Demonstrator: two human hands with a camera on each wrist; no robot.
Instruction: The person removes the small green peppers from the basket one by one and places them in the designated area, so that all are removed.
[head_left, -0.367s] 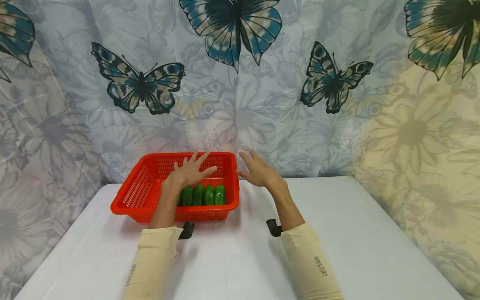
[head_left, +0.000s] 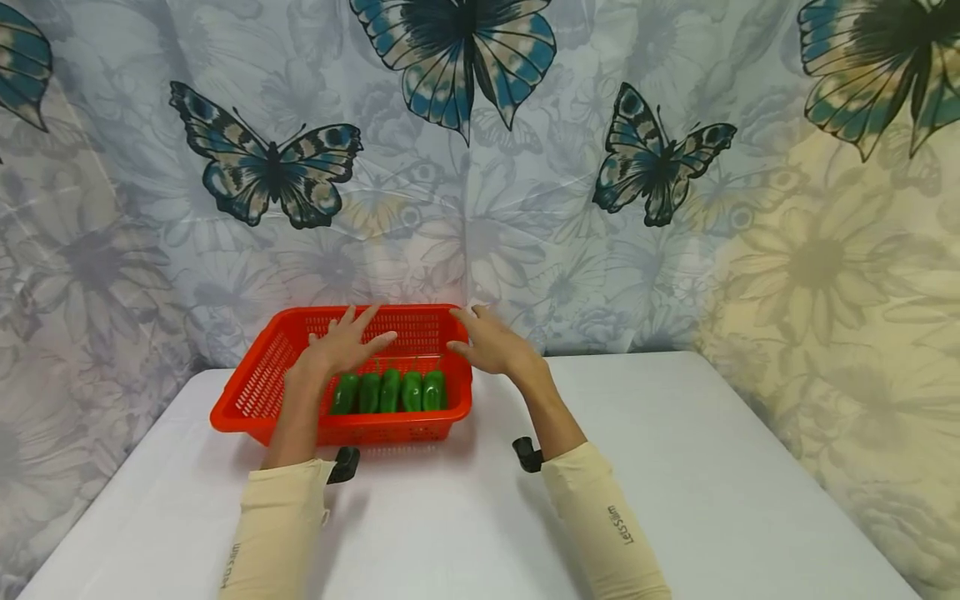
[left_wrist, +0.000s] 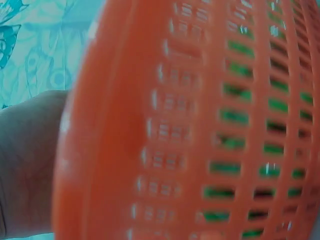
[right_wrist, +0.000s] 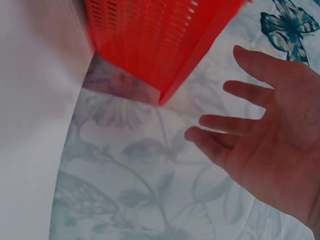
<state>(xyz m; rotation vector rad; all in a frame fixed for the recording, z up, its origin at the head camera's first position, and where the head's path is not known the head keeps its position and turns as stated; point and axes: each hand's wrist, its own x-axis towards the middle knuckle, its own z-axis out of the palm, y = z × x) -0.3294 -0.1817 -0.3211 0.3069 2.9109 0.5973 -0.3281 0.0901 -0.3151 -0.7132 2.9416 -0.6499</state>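
Observation:
Several green peppers (head_left: 390, 392) stand in a row inside a red plastic basket (head_left: 382, 431), near its front wall. Over the left part of the basket reaches my left hand (head_left: 337, 346), fingers spread, holding nothing. In the left wrist view, the slotted basket wall (left_wrist: 115, 125) fills most of the picture and hides most of that hand. My right hand (head_left: 491, 344) hovers by the basket's right rim with fingers apart. The right wrist view shows the right palm (right_wrist: 285, 135) bare, with a gap between its fingertips and the basket (right_wrist: 160, 45).
The basket stands at the back left of a table with a white cover (head_left: 712, 500). Behind it hangs a cloth backdrop (head_left: 510, 250) with butterflies and flowers. Each wrist carries a small black mount (head_left: 527, 454) below the hand.
My left hand has shifted left over the basket, uncovering more of the peppers. My right hand has come left, closer to the right rim. The whole head view has shifted slightly.

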